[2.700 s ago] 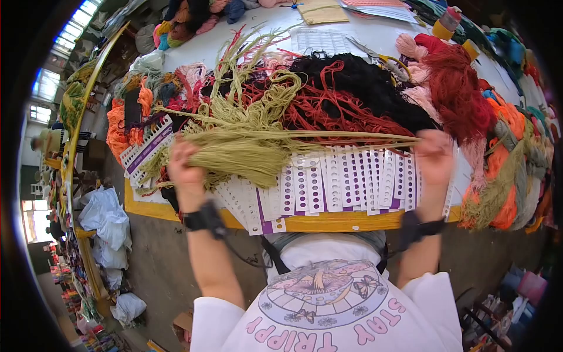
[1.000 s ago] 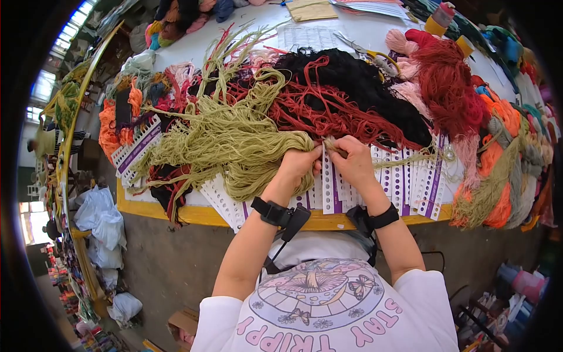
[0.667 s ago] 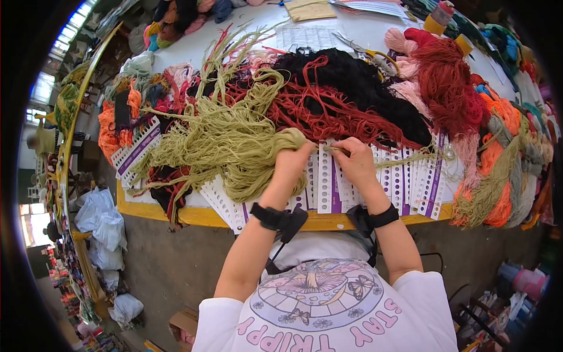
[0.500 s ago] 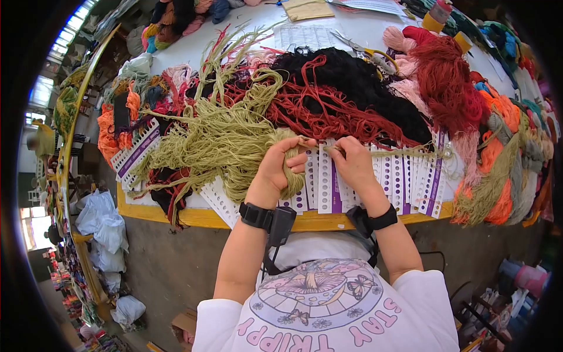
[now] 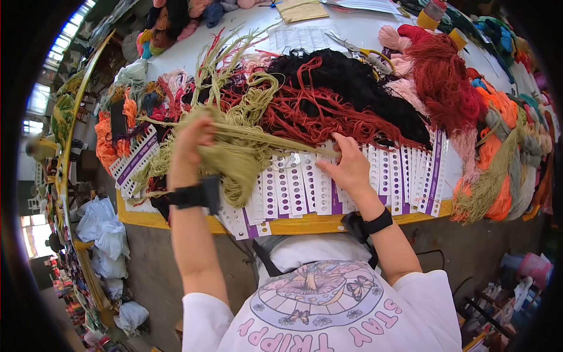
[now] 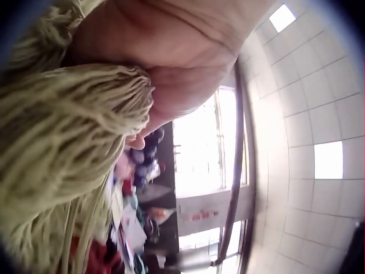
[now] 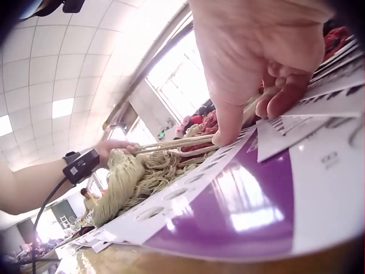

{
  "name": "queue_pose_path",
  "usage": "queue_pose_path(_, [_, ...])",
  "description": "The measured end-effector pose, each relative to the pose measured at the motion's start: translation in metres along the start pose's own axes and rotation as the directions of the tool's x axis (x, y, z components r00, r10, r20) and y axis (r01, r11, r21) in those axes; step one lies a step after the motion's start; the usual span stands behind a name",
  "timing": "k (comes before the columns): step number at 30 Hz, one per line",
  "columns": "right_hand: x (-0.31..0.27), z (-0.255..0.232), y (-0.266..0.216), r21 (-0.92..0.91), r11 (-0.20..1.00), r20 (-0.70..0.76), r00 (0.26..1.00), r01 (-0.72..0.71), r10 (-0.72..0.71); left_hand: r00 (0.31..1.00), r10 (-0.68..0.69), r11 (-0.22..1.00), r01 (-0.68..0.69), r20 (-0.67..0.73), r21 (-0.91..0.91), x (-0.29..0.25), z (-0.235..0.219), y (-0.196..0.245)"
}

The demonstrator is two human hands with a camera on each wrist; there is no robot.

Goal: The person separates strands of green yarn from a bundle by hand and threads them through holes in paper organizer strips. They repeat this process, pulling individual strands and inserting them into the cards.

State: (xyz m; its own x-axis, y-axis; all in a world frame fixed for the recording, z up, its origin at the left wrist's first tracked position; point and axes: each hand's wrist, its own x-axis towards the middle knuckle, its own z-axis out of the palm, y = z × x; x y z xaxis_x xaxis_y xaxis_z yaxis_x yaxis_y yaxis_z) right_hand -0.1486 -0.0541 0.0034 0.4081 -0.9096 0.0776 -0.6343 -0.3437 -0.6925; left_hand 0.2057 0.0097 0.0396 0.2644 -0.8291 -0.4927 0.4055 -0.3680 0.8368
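Note:
Pale green yarn (image 5: 231, 167) lies bunched at the table's left front, with strands stretched taut between the two hands. The left hand (image 5: 190, 146), slightly blurred, grips the thick bundle; the left wrist view has folded yarn (image 6: 68, 125) hanging over that hand (image 6: 165, 51). Past the strands' far end, the right hand (image 5: 350, 167) is above the punched white cards (image 5: 296, 182). In the right wrist view, strands (image 7: 177, 142) pass by the thumb into the curled fingers of that hand (image 7: 256, 63). The left hand (image 7: 114, 151) shows beyond, beside its hanging bundle.
Red yarn (image 5: 346, 114) and black yarn (image 5: 334, 70) are heaped behind the cards. Scissors (image 5: 366, 51) lie at the back, near pink skeins (image 5: 393, 38). More coloured skeins (image 5: 498, 158) hang at the right edge. A yellow strip (image 5: 311, 224) edges the table's front.
From beside the right hand, the left hand has moved left, drawing the green yarn into long strands and uncovering more cards. The right hand has stayed nearly in place, its thumb and forefinger spread wider.

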Motion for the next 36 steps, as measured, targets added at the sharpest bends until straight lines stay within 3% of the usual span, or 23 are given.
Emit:
queue_pose_path(2, [0.000,0.000,-0.001,-0.001,0.999,0.038,0.998,-0.040,0.040,0.997,0.082,0.982,-0.079,0.008,-0.169,-0.003,-0.071,0.025])
queue_pose_path(3, [0.000,-0.001,-0.003,0.008,0.999,0.037,0.998,-0.048,0.048,0.968,0.136,0.991,-0.137,-0.209,0.010,-0.008,-0.068,0.028])
queue_pose_path(4, [0.000,-0.002,-0.003,0.015,0.998,0.037,0.998,-0.054,0.054,0.888,0.220,0.969,-0.151,-0.405,0.194,-0.020,-0.057,0.032])
queue_pose_path(5, [0.001,-0.002,-0.004,0.023,0.998,0.037,0.998,-0.058,0.057,0.759,0.328,0.921,-0.124,-0.563,0.370,-0.033,-0.045,0.035])
queue_pose_path(6, [0.002,-0.003,-0.004,0.064,0.995,0.062,0.996,-0.071,0.067,0.808,0.140,0.958,0.035,-0.573,0.284,-0.048,-0.015,0.039])
queue_pose_path(7, [0.003,-0.003,-0.003,0.104,0.991,0.092,0.993,-0.083,0.074,0.846,0.240,0.945,-0.091,-0.476,0.315,-0.053,0.017,0.027])
queue_pose_path(8, [0.005,-0.002,-0.005,0.145,0.985,0.124,0.990,-0.091,0.073,0.941,0.281,0.911,-0.199,-0.190,0.360,-0.067,0.041,0.014])
queue_pose_path(9, [0.006,-0.002,-0.011,0.320,0.947,0.076,0.997,-0.002,-0.024,0.973,0.219,0.946,-0.230,0.072,0.229,-0.063,0.059,-0.002])
queue_pose_path(10, [0.007,-0.004,-0.025,0.494,0.866,0.150,0.989,-0.079,0.005,0.948,0.197,0.963,-0.235,0.251,0.134,-0.068,0.091,-0.011])
queue_pose_path(12, [0.002,-0.013,-0.060,0.749,0.604,0.312,0.949,-0.270,0.039,0.916,0.172,0.982,-0.186,0.363,0.005,-0.072,0.132,-0.030])
queue_pose_path(14, [-0.002,-0.012,-0.075,0.804,0.530,0.307,0.951,-0.271,0.020,0.901,0.108,0.991,-0.063,0.420,-0.119,-0.079,0.154,-0.038])
queue_pose_path(15, [-0.003,-0.011,-0.078,0.805,0.524,0.307,0.951,-0.278,0.033,0.907,0.155,0.987,-0.124,0.392,-0.103,-0.084,0.163,-0.036])
queue_pose_path(20, [-0.010,-0.014,-0.081,0.869,0.384,0.305,0.949,-0.313,0.083,0.931,0.144,0.983,-0.096,0.336,-0.155,-0.091,0.164,-0.036])
queue_pose_path(23, [-0.011,-0.014,-0.076,0.880,0.376,0.278,0.957,-0.290,0.087,0.940,0.150,0.982,-0.105,0.306,-0.158,-0.091,0.161,-0.037])
queue_pose_path(29, [-0.011,-0.012,-0.066,0.931,0.293,0.226,0.974,-0.216,0.000,0.946,0.168,0.974,-0.116,0.278,-0.194,-0.089,0.156,-0.040])
queue_pose_path(32, [-0.013,-0.013,-0.072,0.926,0.321,0.219,0.975,-0.197,-0.033,0.941,0.151,0.961,-0.068,0.303,-0.268,-0.088,0.155,-0.043])
queue_pose_path(35, [-0.013,-0.012,-0.071,0.926,0.287,0.251,0.968,-0.246,0.021,0.943,0.156,0.954,-0.066,0.294,-0.294,-0.083,0.154,-0.050])
queue_pose_path(36, [-0.012,-0.012,-0.070,0.901,0.349,0.266,0.964,-0.258,0.027,0.946,0.159,0.953,-0.073,0.281,-0.295,-0.083,0.155,-0.051])
